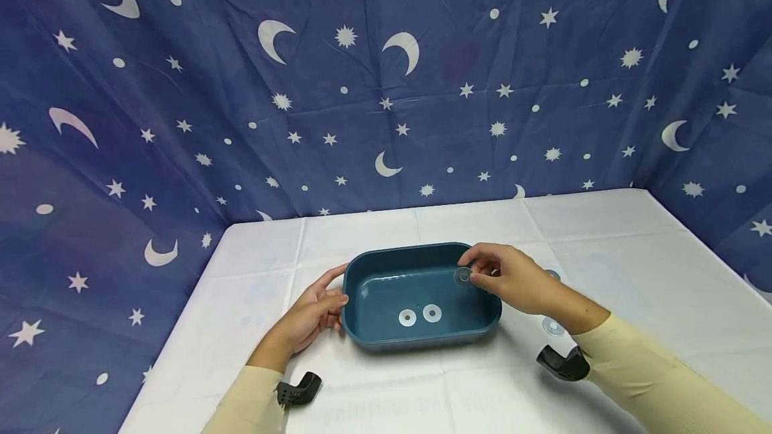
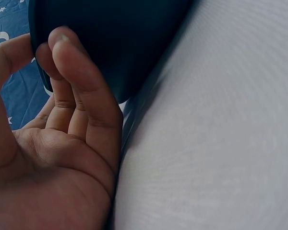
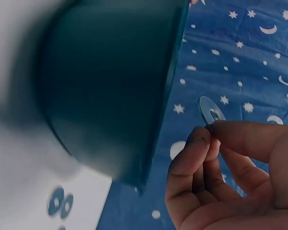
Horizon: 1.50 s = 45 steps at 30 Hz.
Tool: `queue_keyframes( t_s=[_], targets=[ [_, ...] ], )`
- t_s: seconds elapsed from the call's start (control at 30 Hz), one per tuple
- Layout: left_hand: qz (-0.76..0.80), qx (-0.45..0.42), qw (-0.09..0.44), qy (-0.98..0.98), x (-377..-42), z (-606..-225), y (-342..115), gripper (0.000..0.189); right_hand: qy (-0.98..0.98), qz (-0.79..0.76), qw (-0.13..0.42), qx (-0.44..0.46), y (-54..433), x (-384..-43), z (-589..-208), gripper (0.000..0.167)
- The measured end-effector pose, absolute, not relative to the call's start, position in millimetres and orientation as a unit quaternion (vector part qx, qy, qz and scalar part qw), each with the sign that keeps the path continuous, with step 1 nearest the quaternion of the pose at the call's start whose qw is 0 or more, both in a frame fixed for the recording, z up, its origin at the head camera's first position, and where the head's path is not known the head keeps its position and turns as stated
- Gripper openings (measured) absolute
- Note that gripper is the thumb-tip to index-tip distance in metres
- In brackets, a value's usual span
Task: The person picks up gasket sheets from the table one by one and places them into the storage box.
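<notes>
A dark teal plastic tub (image 1: 374,340), oblong with rounded corners, stands on the white cloth. My left hand (image 1: 309,313) grips its left end, thumb at the rim and other fingers along the outer wall; the left wrist view shows those fingers (image 2: 81,76) bent against it. Over the tub's right end, my right hand (image 1: 512,280) pinches a flat ring-shaped washer (image 3: 211,111) between thumb and fingertips. It is raised clear of the tub floor. Two pale washers, one on the left (image 1: 407,317) and one on the right (image 1: 431,313), lie flat inside the tub.
More washers (image 1: 553,326) lie on the white tablecloth (image 1: 609,253) to the right of the tub, partly behind my right forearm. A blue curtain (image 1: 338,86) with moons and stars hangs behind the table and along its sides.
</notes>
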<state>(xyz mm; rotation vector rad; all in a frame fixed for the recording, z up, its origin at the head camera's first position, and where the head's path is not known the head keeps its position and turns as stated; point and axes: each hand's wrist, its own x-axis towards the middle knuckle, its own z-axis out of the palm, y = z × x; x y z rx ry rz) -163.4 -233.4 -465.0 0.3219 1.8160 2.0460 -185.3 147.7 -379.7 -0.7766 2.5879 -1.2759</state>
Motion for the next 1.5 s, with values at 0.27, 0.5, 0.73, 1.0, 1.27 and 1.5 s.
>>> queue_keyframes(
  t_s=[0.27,0.5,0.73,1.0,1.27,1.5],
  targets=[
    [0.728,0.113,0.190,0.649,-162,-466,-233,0.070,0.855,-0.430,0.093,-0.275,125,-186,-397,0.018],
    [0.728,0.115,0.189,0.649,-161,-466,-233,0.071,0.850,-0.433,0.105,-0.282,112,-185,-404,0.017],
    [0.728,0.113,0.189,0.650,-160,-464,-233,0.070,0.844,-0.438,0.108,-0.288,101,-185,-409,0.013],
    [0.725,0.104,0.190,0.654,-160,-463,-233,0.071,0.849,-0.430,0.102,-0.291,90,-189,-417,0.014],
    [0.727,0.104,0.190,0.651,-162,-463,-232,0.072,0.852,-0.418,0.124,-0.289,83,-190,-422,0.013],
    [0.728,0.101,0.188,0.652,-163,-462,-232,0.072,0.853,-0.411,0.142,-0.290,78,-191,-423,0.013]
  ],
)
